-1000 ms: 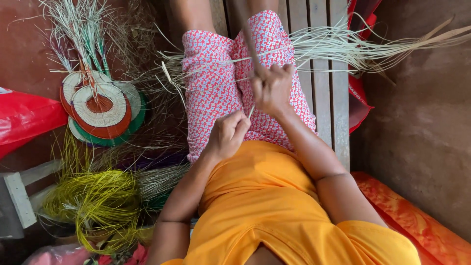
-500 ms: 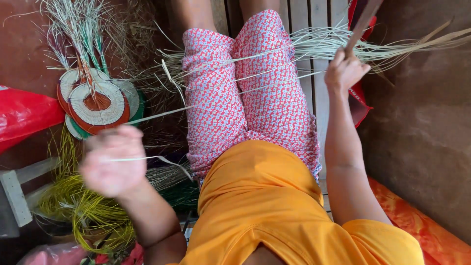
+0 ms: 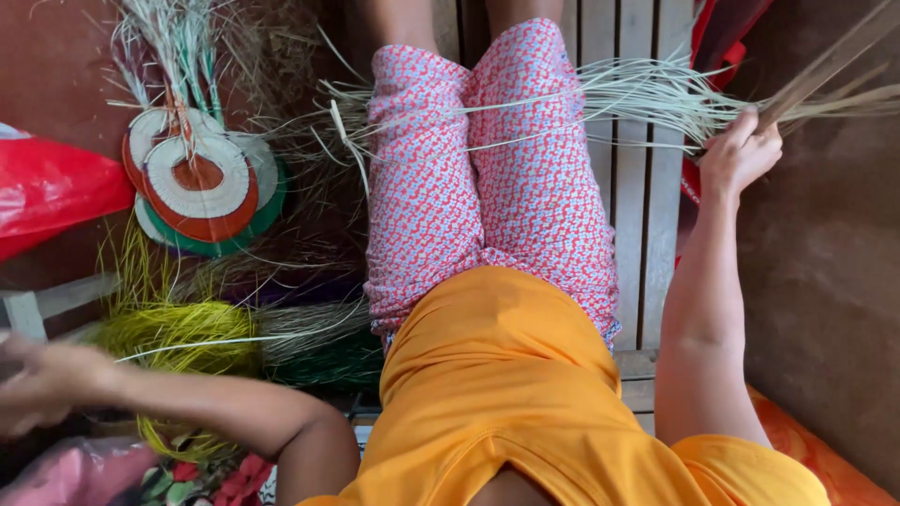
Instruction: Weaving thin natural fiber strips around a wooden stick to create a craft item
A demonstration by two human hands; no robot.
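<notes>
A person in an orange top [image 3: 525, 394] and red-and-white patterned trousers [image 3: 487, 178] sits on a slatted wooden bench [image 3: 647, 197], seen from above.

The right hand [image 3: 741, 155], at about two o'clock in the view, is raised with the arm stretched out. Its grip is closed around a thin bundle of brown stalks [image 3: 825, 66] that runs up toward the one o'clock corner. Just beside this hand, a sheaf of pale straw strands [image 3: 647, 94] fans out across the bench, and a few long strands trail from it over both thighs toward ten o'clock.

The left hand [image 3: 42, 384], at about eight o'clock near the edge of the view, is blurred, so I cannot tell whether its grip is open or closed. A single pale strand [image 3: 234, 339] stretches from near this hand toward the person's lap, passing over a heap of yellow-green dyed straw [image 3: 159, 328] at nine o'clock.

At ten o'clock lies a stack of round woven fans [image 3: 202, 187] in cream, rust and green, with loose green and pale ends sticking up from them. A red plastic bag [image 3: 52, 192] lies at the nine o'clock edge. Cloth with red flowers [image 3: 225, 478] sits at seven o'clock, and an orange patterned cloth [image 3: 816, 459] at five o'clock.
</notes>
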